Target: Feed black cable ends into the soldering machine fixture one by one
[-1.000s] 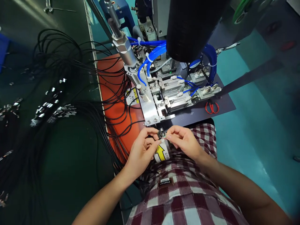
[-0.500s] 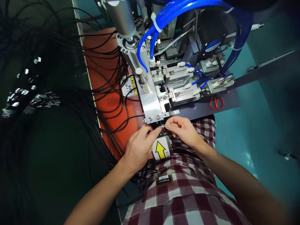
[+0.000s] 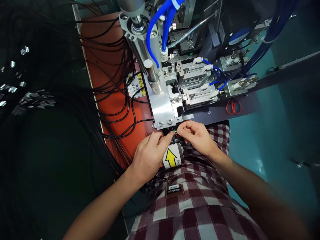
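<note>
Shows, left of the metal plate (image 3: 161, 111), many black cables (image 3: 128, 56), too tangled to count, then one warning label (image 3: 136, 85). Below the plate, curls one left hand (image 3: 150, 153) inward, thumb tip beside the coloured wires (image 3: 175, 132); cannot tell whether pinching. Farther below the plate, shows one arrow label (image 3: 171, 156). Just below the plate's edge, pinches those wires, too tiny to count, with one right hand (image 3: 196, 136). Right of the plate, shows one pair of scissors (image 3: 233, 107).

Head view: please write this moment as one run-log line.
left hand: at thin coloured wires; right hand: pinching at same wires; yellow-arrow label: below wires in picture; red-handled tool: on dark plate
</note>
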`<act>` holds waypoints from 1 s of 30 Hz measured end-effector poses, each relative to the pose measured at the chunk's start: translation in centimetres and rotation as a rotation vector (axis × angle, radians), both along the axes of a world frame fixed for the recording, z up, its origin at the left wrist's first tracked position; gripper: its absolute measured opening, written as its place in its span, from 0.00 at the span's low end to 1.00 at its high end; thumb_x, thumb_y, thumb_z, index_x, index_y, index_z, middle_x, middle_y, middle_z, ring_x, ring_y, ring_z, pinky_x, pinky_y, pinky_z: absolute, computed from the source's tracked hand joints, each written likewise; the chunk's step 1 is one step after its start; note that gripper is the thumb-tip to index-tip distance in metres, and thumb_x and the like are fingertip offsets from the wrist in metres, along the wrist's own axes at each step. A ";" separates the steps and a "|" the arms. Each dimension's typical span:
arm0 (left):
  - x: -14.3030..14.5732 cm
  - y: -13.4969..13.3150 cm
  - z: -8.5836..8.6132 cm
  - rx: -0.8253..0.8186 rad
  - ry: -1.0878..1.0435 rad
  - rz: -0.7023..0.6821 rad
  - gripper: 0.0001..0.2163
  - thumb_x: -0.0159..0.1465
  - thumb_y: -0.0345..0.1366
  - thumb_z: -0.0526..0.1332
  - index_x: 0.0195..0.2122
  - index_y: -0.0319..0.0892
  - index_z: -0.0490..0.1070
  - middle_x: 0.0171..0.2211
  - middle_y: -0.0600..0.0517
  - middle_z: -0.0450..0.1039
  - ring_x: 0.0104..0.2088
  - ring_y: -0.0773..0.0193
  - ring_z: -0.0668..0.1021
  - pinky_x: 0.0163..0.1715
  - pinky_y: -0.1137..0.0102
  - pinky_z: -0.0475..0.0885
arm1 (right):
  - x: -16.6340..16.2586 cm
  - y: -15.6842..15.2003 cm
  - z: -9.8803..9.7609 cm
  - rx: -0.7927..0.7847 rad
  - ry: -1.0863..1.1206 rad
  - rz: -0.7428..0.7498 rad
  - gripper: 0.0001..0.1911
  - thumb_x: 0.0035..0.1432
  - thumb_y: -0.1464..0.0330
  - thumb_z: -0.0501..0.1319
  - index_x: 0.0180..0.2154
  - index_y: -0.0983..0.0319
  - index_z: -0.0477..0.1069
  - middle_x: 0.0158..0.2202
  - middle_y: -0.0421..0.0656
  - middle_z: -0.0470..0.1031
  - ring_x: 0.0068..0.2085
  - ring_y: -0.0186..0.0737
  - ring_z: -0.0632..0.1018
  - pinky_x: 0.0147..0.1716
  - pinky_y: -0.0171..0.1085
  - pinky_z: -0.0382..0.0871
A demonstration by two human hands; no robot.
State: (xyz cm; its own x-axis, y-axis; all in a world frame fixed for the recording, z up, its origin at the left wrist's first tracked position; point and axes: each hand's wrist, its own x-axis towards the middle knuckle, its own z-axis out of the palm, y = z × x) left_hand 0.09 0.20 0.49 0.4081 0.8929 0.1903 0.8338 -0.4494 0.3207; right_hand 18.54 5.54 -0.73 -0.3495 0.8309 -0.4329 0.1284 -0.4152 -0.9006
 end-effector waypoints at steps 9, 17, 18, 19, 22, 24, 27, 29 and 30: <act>0.0 0.1 0.1 0.037 0.000 -0.037 0.14 0.66 0.28 0.51 0.52 0.38 0.66 0.31 0.48 0.66 0.31 0.63 0.73 0.28 0.70 0.71 | 0.0 -0.1 0.1 0.118 -0.045 0.010 0.09 0.58 0.65 0.61 0.29 0.63 0.69 0.24 0.38 0.66 0.25 0.31 0.65 0.24 0.33 0.61; 0.0 0.1 0.1 0.071 -0.010 -0.039 0.14 0.66 0.28 0.52 0.52 0.38 0.66 0.31 0.49 0.66 0.30 0.63 0.72 0.27 0.70 0.71 | 0.1 -0.1 -0.1 0.120 -0.045 0.019 0.08 0.58 0.65 0.61 0.29 0.63 0.69 0.24 0.37 0.66 0.25 0.31 0.65 0.25 0.34 0.61; 0.0 0.1 0.1 0.070 -0.012 -0.039 0.14 0.66 0.28 0.52 0.52 0.38 0.66 0.31 0.49 0.66 0.30 0.63 0.72 0.27 0.70 0.70 | 0.1 -0.1 -0.1 0.122 -0.044 0.021 0.08 0.58 0.65 0.61 0.29 0.63 0.69 0.24 0.37 0.66 0.25 0.31 0.65 0.25 0.34 0.61; 0.0 0.1 0.1 0.067 -0.014 -0.037 0.14 0.66 0.28 0.52 0.52 0.38 0.66 0.31 0.49 0.66 0.30 0.63 0.72 0.27 0.70 0.70 | 0.1 -0.1 -0.1 0.125 -0.044 0.021 0.08 0.58 0.66 0.61 0.29 0.63 0.69 0.24 0.37 0.66 0.25 0.31 0.65 0.25 0.33 0.61; 0.1 0.1 0.1 0.059 -0.026 -0.025 0.14 0.66 0.28 0.52 0.52 0.39 0.67 0.30 0.49 0.65 0.30 0.64 0.72 0.27 0.71 0.69 | 0.1 -0.1 -0.2 0.143 -0.057 0.020 0.08 0.58 0.66 0.61 0.29 0.63 0.69 0.24 0.38 0.66 0.25 0.32 0.65 0.25 0.34 0.61; 0.2 0.1 0.0 0.059 -0.016 -0.015 0.14 0.67 0.28 0.51 0.52 0.40 0.67 0.30 0.50 0.65 0.29 0.64 0.71 0.27 0.71 0.68 | 0.1 -0.2 -0.3 0.163 -0.074 0.021 0.08 0.59 0.66 0.60 0.29 0.63 0.69 0.25 0.38 0.67 0.26 0.32 0.66 0.26 0.34 0.61; 0.3 0.0 0.0 0.075 0.022 -0.002 0.14 0.67 0.28 0.51 0.51 0.41 0.67 0.29 0.51 0.66 0.28 0.66 0.71 0.27 0.72 0.68 | 0.1 -0.3 -0.4 0.171 -0.084 0.018 0.08 0.59 0.66 0.60 0.29 0.63 0.69 0.25 0.38 0.67 0.26 0.32 0.66 0.26 0.34 0.61; 0.3 0.0 0.0 0.088 0.035 -0.001 0.13 0.67 0.28 0.51 0.51 0.41 0.68 0.29 0.51 0.66 0.28 0.66 0.71 0.27 0.73 0.67 | 0.1 -0.5 -0.3 0.144 -0.084 0.013 0.08 0.59 0.65 0.60 0.30 0.62 0.69 0.24 0.37 0.66 0.25 0.32 0.66 0.25 0.33 0.61; 0.3 0.1 0.0 0.094 0.038 -0.004 0.13 0.67 0.28 0.51 0.51 0.41 0.68 0.29 0.51 0.66 0.28 0.66 0.71 0.27 0.72 0.67 | 0.0 -0.6 -0.3 0.135 -0.091 0.014 0.08 0.60 0.65 0.59 0.30 0.62 0.68 0.24 0.37 0.65 0.24 0.32 0.65 0.24 0.33 0.60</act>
State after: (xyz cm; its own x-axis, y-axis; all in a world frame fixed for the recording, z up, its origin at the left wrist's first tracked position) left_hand 0.36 0.26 0.53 0.4201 0.8702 0.2573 0.8425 -0.4794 0.2457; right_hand 18.57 4.91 -1.04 -0.3261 0.8788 -0.3485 0.2171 -0.2892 -0.9323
